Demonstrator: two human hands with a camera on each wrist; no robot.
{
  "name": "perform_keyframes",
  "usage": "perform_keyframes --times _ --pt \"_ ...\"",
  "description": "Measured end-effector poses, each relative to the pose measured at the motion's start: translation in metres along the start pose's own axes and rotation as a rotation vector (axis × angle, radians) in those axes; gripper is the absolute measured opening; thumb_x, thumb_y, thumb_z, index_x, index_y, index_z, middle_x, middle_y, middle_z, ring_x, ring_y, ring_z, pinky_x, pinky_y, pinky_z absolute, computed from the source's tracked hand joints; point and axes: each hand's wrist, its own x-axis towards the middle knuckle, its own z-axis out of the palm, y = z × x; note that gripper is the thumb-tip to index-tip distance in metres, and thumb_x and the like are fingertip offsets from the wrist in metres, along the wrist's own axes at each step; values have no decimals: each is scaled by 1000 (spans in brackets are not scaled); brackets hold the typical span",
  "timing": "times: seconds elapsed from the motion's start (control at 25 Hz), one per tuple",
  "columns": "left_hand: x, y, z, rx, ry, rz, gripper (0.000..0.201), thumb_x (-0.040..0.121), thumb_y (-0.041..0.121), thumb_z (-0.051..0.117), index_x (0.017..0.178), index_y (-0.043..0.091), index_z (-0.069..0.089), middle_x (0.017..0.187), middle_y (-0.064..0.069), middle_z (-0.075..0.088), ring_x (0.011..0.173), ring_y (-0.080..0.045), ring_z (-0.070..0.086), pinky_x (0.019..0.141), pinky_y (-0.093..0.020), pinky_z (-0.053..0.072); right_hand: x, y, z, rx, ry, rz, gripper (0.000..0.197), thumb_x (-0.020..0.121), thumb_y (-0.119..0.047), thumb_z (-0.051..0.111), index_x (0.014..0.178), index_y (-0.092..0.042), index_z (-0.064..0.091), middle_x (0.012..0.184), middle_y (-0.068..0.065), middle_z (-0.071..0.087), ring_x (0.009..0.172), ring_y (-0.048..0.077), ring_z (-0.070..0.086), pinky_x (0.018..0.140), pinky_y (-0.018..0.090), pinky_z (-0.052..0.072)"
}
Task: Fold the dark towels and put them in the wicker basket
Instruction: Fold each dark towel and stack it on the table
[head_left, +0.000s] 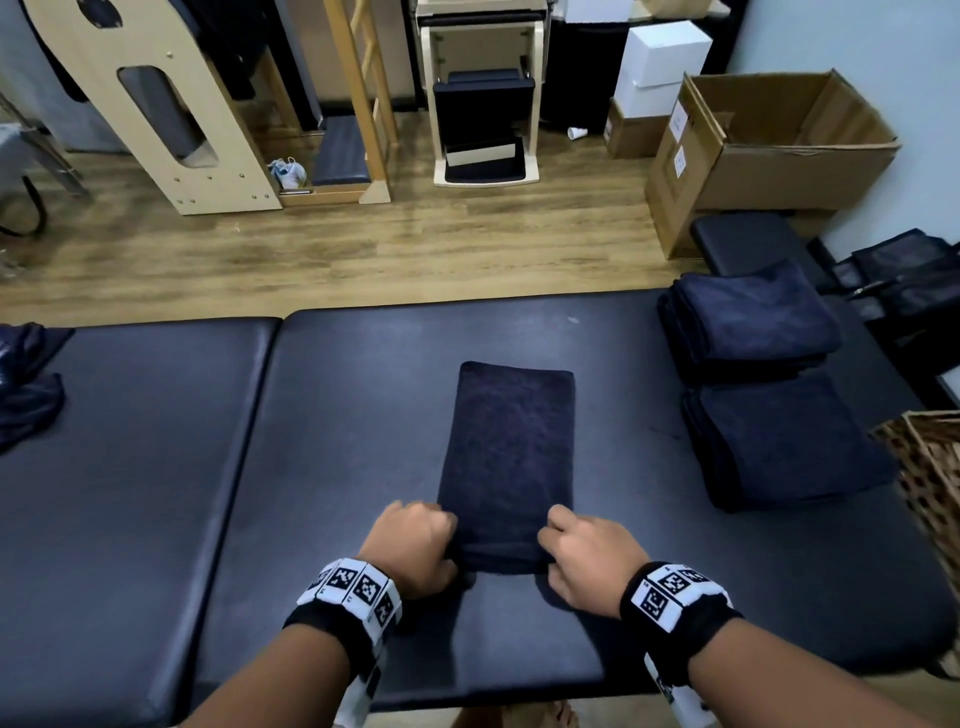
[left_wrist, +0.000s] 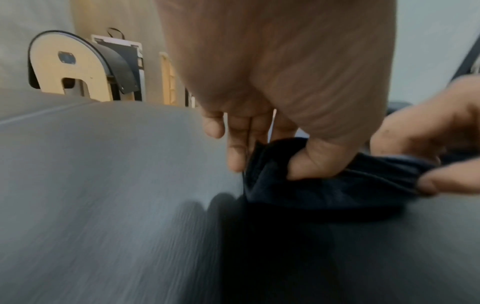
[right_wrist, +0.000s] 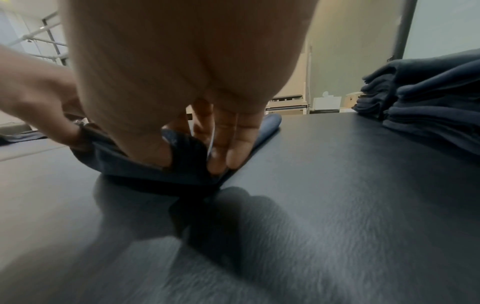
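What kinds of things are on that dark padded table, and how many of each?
Folded towel gripped by both hands: 1
Stacks of folded towels: 2
Crumpled unfolded dark cloth: 1
Hands, left and right: 2
Total: 6

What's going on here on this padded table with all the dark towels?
A person is folding a dark towel on the padded table. The left hand and the right hand each pinch a near corner of the long, narrow strip, ready for the next fold. Two stacks of folded towels sit at the right beside the wicker basket, and an unfolded towel lies at the far left.
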Motion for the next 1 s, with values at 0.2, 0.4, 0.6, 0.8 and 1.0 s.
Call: perform_keyframes --times 0.2,0.4,0.6,0.8,1.0 --pt "48 -22 -52 -207 87 -149 17 74 34 54 88 25 53 97 -3 70 98 -31 63 82 -36 45 28 35 -48 300 128 208 17 86 -27 51 99 -21 62 99 4 68 92 32 65 78 38 54" --pt "108 -51 -92 -504 148 -186 17 74 30 54 89 27 63 91 0 71 95 -28 65 82 -35 53 72 71 -97 552 241 439 12 81 -21 64 92 -21 70 83 -4 72 85 17 65 78 24 50" --pt "164 -65 -108 -510 254 -208 21 84 24 59 103 18 69 101 -7 71 101 -29 63 83 -32 49 119 103 -114 620 310 585 16 84 -21 67 98 -21 74 86 -2 70 94 20 65 81 18 42" --pt "181 -71 -84 -630 463 -247 27 89 24 65 112 13 59 115 -8 61 105 -32 59 90 -36 46 137 111 -101 662 398 597 42 91 -33 68 130 -18 61 120 6 69 118 29 59 102 32 45" --pt "163 -69 -52 -190 371 233 42 81 50 61 109 19 58 118 1 49 100 -25 52 81 -42 50 127 89 -70 272 353 245 31 87 -41 63 112 -23 63 114 -6 51 106 21 49 89 42 51"
